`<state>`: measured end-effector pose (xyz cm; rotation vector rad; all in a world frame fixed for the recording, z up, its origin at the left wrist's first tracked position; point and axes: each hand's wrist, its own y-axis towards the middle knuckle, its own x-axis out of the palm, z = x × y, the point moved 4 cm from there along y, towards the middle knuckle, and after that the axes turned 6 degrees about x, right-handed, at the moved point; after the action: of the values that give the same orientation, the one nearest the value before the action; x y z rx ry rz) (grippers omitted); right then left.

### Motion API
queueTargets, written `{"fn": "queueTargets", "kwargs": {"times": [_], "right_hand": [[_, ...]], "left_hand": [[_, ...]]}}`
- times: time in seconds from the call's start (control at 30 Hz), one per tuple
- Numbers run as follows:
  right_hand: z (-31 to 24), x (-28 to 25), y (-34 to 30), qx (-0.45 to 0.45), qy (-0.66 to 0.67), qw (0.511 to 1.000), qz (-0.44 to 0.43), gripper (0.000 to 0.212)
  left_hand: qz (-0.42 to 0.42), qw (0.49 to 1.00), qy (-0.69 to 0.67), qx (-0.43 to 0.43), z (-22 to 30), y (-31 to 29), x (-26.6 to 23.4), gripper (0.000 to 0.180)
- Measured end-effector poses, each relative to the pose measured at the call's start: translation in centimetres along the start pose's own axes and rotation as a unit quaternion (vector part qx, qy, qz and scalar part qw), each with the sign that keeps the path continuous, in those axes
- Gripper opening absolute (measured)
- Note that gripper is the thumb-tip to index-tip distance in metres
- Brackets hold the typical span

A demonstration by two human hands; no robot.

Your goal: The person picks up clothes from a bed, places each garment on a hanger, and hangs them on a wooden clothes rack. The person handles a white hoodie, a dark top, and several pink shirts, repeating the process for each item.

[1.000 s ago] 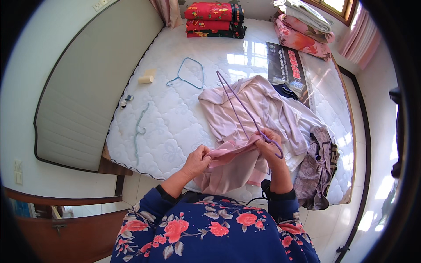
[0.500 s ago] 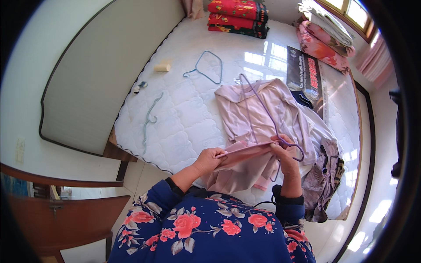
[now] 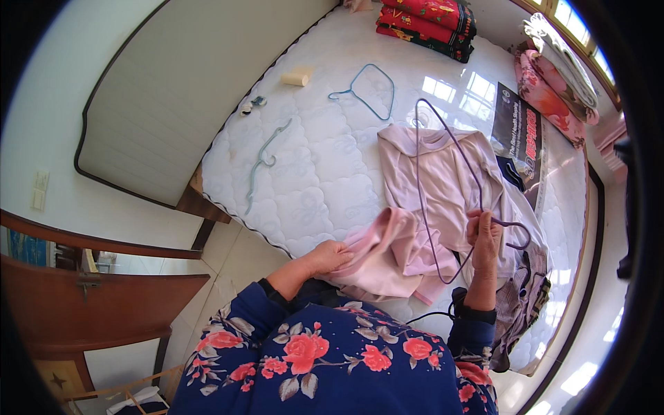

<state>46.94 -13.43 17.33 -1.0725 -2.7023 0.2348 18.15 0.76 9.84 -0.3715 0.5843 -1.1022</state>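
In the head view, pinching the edge of a pink garment (image 3: 387, 259) with the left hand (image 3: 327, 257) and bunching the rest in loose folds at the near edge of the bed (image 3: 321, 166). Gripping a purple hanger (image 3: 465, 155) beside its hook with the right hand (image 3: 484, 238), pointing the hook to the right and stretching the loop across a pale pink top (image 3: 439, 166). Overlapping the pink garment with the hanger's near corner, leaving any contact between the two unclear.

Among containers, at lower left, seeing brown wooden furniture (image 3: 104, 304) with an open gap and, in the gap, blue and pale things (image 3: 28, 247) too small to tell; lower down, seeing a pale wooden frame (image 3: 152, 377) around white and dark things (image 3: 144, 395).

On the bed, seeing the pale pink top lying spread out beyond the pink garment, with a checked garment (image 3: 508, 321) at the right and a dark blue cloth (image 3: 510, 171) just beside a black printed sheet (image 3: 515, 117). Seeing also a blue hanger (image 3: 366, 104) and a pale green hanger (image 3: 259, 162) lying apart toward the left, and a cream roll (image 3: 294, 79). At the far edge, seeing stacked red blankets (image 3: 429, 28), and a folded pink blanket (image 3: 543, 100) bearing a pale blanket (image 3: 560, 55).
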Motion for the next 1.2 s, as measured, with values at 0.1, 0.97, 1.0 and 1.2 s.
{"fn": "queueTargets", "kwargs": {"times": [0.1, 0.97, 1.0, 1.2], "right_hand": [[-2.3, 2.0, -0.4, -0.151, -0.038, 0.988, 0.009, 0.044], [-5.2, 8.8, -2.3, -0.191, 0.448, 0.841, -0.236, 0.04], [-5.2, 8.3, -2.3, -0.196, 0.451, 0.842, -0.224, 0.04], [-5.8, 6.0, -2.6, -0.208, 0.492, 0.817, -0.217, 0.041]], "left_hand": [[0.066, 0.997, 0.043, 0.021, -0.6, 0.3, -1.3, 0.027], [-0.073, 0.964, -0.254, 0.011, 4.9, -3.0, -2.3, 0.034], [-0.065, 0.967, -0.245, 0.006, 5.2, -3.2, -2.8, 0.033], [0.002, 0.979, -0.202, 0.013, 7.6, -4.8, -4.2, 0.023]]}}
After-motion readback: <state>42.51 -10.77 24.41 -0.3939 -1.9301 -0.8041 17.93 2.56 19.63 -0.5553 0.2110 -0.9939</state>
